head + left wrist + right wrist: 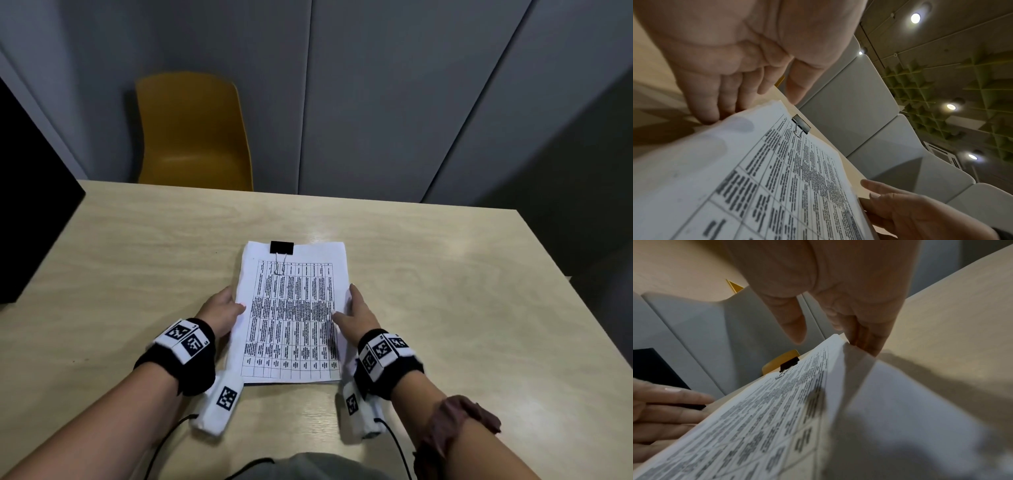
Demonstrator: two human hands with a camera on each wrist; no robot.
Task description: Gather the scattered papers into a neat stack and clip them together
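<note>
Pale wood table (pixel 445 274), grey wall panels behind, yellow chair (pixel 193 130) across from us. Between our two hands lies the stack of papers (pixel 291 315), already clipped: a black binder clip (pixel 281 247) bites the far short edge, beyond our fingertips and nearer the left hand's side.

Our left hand (pixel 221 310) flanks the stack's left long edge, fingers extended and fairly straight, tips at the paper edge in the left wrist view, thumb resting over the margin. Nothing is pinched; the hand is relaxed, pressing inward. Our right hand (pixel 358 315) mirrors it on the right long edge, index finger laid on the top sheet, remaining fingers straight along the side. The right wrist view shows that edge slightly lifted or curled against the fingers; whether any fingers sit under the sheets, we cannot tell.

Step in hand, as we judge it: final squaring of the clipped stack. To do it well we push both palms inward evenly, keep the fingers flat against the edges so no sheet buckles, and flatten that raised right edge before letting go. Pressing harder on one side would skew sheets around the clip.

Orientation: long axis runs away from us, from wrists toward fingertips, with a slight lean. Clipped end points away toward the chair; table-printed face is up, with its cell text turned sideways to us.
</note>
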